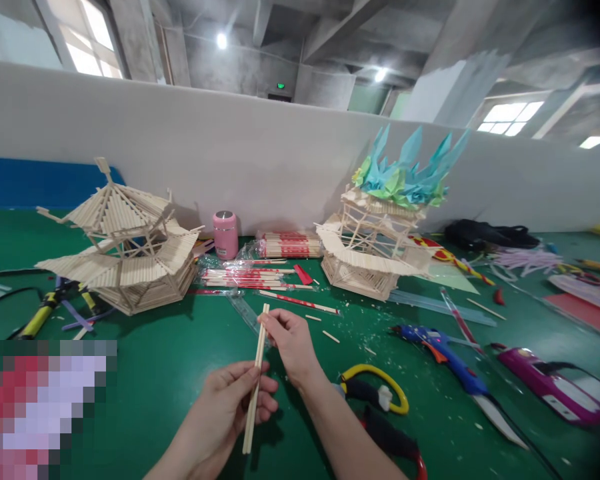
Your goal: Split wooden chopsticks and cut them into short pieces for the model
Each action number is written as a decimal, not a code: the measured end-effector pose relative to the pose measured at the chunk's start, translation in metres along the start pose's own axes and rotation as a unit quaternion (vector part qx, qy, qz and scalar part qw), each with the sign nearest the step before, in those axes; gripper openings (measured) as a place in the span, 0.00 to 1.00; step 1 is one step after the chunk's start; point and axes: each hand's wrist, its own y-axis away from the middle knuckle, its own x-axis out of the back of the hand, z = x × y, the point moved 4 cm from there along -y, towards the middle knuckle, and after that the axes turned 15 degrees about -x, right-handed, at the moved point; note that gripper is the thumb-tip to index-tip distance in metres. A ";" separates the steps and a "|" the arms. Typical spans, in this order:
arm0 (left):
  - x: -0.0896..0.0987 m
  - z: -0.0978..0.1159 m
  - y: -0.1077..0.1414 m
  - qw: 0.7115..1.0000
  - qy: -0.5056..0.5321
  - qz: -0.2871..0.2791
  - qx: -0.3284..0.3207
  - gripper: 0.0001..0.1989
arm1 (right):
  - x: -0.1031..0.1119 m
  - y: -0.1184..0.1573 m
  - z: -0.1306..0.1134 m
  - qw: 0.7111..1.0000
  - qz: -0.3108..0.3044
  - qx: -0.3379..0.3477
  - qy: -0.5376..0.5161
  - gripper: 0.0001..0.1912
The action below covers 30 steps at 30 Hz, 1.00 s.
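Note:
A pair of pale wooden chopsticks [253, 408] stands tilted in front of me, its two sticks side by side. My left hand [230, 397] grips them around the middle, thumb pressed on top. Near their upper end, my right hand [293, 343] pinches the sticks between thumb and fingers. Beyond my hands lie chopsticks in red-and-white paper wrappers [255, 277], some in clear plastic. One wrapped pair [300, 302] lies apart, just past my right fingertips. Short stick offcuts [331, 337] are scattered to its right.
A stick-built pavilion [130, 273] stands left; another stick structure [365, 267] topped with blue and green folded paper stands right. Between them is a pink flask [225, 235]. Yellow-handled pliers [375, 390], a blue glue gun [443, 353] and a magenta device [555, 383] lie right.

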 end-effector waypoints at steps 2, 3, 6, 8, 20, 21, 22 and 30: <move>0.001 0.000 0.001 1.000 0.001 0.000 -0.003 0.08 | 0.000 0.000 0.000 1.000 -0.002 0.000 -0.001 0.10; 0.001 0.000 0.001 1.000 0.001 0.001 -0.003 0.07 | 0.000 0.000 0.000 1.000 -0.003 0.000 -0.002 0.09; 0.002 -0.001 0.001 1.000 0.001 0.000 0.000 0.07 | -0.001 0.000 0.000 1.000 -0.005 0.000 -0.004 0.09; 0.002 -0.001 0.000 1.000 0.002 -0.002 0.001 0.07 | -0.001 0.000 0.001 1.000 -0.006 0.001 -0.003 0.09; 0.003 -0.002 -0.003 1.000 0.006 0.000 -0.002 0.10 | -0.001 0.001 0.003 1.000 0.002 0.000 0.004 0.10; 0.004 -0.002 -0.003 1.000 0.006 0.001 -0.002 0.10 | -0.001 0.001 0.003 1.000 0.001 0.000 0.004 0.10; 0.004 -0.002 -0.003 1.000 0.004 0.003 -0.002 0.11 | -0.001 0.000 0.003 1.000 0.001 -0.001 0.004 0.10; 0.005 -0.003 -0.001 1.000 -0.001 0.014 -0.004 0.17 | -0.002 0.000 0.005 1.000 -0.005 -0.006 -0.002 0.09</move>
